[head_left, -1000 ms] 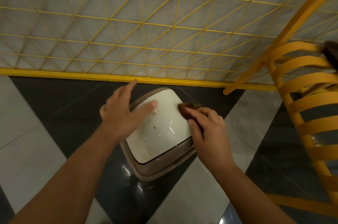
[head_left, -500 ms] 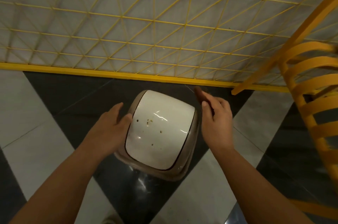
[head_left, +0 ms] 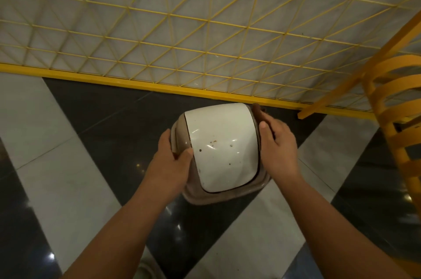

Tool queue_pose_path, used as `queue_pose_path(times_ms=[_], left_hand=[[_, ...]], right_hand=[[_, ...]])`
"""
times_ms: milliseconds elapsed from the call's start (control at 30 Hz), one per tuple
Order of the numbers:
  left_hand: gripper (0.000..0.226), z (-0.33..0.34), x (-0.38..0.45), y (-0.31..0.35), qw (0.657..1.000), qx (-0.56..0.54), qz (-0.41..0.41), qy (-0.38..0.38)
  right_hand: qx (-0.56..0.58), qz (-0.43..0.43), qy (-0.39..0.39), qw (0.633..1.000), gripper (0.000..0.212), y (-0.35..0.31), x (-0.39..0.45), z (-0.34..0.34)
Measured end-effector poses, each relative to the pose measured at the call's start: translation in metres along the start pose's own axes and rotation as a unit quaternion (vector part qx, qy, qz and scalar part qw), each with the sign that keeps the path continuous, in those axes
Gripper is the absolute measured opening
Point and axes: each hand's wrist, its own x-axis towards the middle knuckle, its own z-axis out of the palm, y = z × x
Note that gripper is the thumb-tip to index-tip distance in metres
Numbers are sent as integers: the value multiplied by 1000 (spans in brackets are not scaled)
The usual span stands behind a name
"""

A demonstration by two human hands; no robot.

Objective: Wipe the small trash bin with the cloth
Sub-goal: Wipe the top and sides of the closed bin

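Gripping glossy domed bin (head_left: 221,148): left hand (head_left: 169,162) clasps side; right hand (head_left: 276,148) apparently pinches brown cloth (head_left: 257,110).

Both our hands clasp opposite sides, arms reaching forward and down.

Our left hand (head_left: 169,162) sits palm-in against the left side of the small trash bin (head_left: 222,146), fingers curled around its edge and out of sight, the thumb laid across the near left corner of the lid. Our right hand (head_left: 276,149) presses flat against the right side, thumb pointing up along the lid's edge, fingers folded over the brown cloth (head_left: 258,111), which pokes out just past the fingertips. Both forearms are bare and enter from the bottom corners of the view, converging toward the wrists, which are nearly straight.
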Motion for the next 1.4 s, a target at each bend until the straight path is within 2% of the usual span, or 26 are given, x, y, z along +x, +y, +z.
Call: queue_pose_path(times_ms=[100,167,233,333,400,500,600,733,767,800,867,900,933,967,1033,1100,1167,1267,1300,1333,1400], left_hand=[[87,6,-6,1,998,39,10,-41],[88,-2,-6,5,991,117,67,-20],[77,-12,3,11,964,204,169,26],[55,-11,24,19,935,229,271,-28],[49,-2,33,18,929,231,282,-65],[47,2,41,14,938,197,280,-61],[46,-1,44,12,937,193,285,-58],[47,-4,46,11,928,218,294,-72],[47,-4,46,11,927,220,296,-74],[47,-4,46,11,927,217,297,-75],[47,-1,45,11,929,209,298,-71],[47,1,45,10,929,205,299,-68],[47,2,44,10,930,202,300,-64],[46,2,45,9,930,200,302,-60],[46,0,47,8,929,208,302,-58],[46,-1,47,8,927,214,300,-67],[46,0,47,9,928,205,303,-72],[46,4,46,8,929,197,307,-61],[46,4,46,7,929,199,307,-58],[46,4,46,7,929,202,306,-56],[46,1,48,6,928,208,303,-58]], right_hand=[[-17,-24,34,999,37,-1,11,-5],[-11,-42,56,997,37,-1,7,-9],[-12,-66,58,996,37,0,-3,-9],[-40,-108,63,991,36,0,-16,-4],[-55,-135,72,987,34,-1,-19,-3],[-103,-207,66,971,31,-5,-29,5],[-122,-307,1,944,31,-19,-54,23],[-166,-437,-79,881,33,-16,-55,12],[-177,-429,-66,883,32,-9,-45,4],[-179,-385,-35,905,30,-3,-33,-4],[-156,-242,38,957,30,1,-19,-15],[-137,-199,53,969,30,-4,-21,-12],[-140,-209,51,967,30,-11,-30,-3],[-149,-254,26,955,29,-19,-44,8],[-143,-357,-63,921,31,-30,-74,23],[-144,-395,-116,900,31,-28,-77,16],[-166,-370,-73,911,29,-17,-57,5],[-133,-234,14,963,29,-15,-43,2],[-136,-231,11,963,30,-18,-49,8],[-145,-262,-9,954,30,-22,-59,15],[-160,-351,-95,918,31,-24,-75,18]])
